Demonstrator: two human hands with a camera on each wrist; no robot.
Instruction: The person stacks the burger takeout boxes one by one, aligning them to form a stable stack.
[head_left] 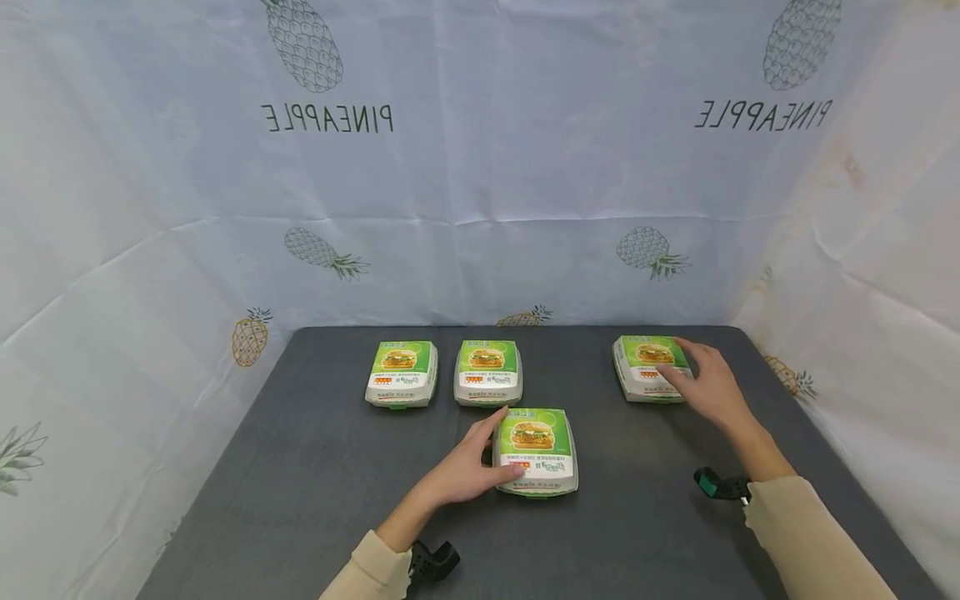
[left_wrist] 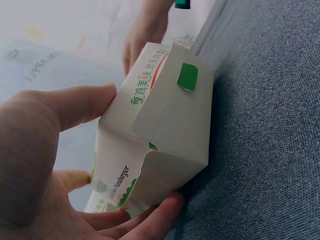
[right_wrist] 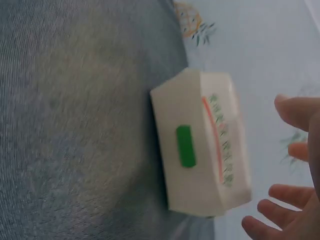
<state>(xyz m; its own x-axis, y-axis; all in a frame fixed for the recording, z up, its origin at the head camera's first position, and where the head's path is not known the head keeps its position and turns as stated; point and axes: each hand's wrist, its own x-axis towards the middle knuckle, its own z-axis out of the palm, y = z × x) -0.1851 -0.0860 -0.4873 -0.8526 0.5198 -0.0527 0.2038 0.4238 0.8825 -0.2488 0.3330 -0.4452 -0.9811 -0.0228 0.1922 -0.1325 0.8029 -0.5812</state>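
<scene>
On the grey worktop (head_left: 300,467), two burger boxes (head_left: 401,373) are sitting lined up at the back; the left hand (head_left: 468,467) is gripping the front burger box (head_left: 536,452), while the right hand (head_left: 708,385), fingers loose, is reaching over the far-right burger box (head_left: 648,367), both boxes not yet in line.
</scene>
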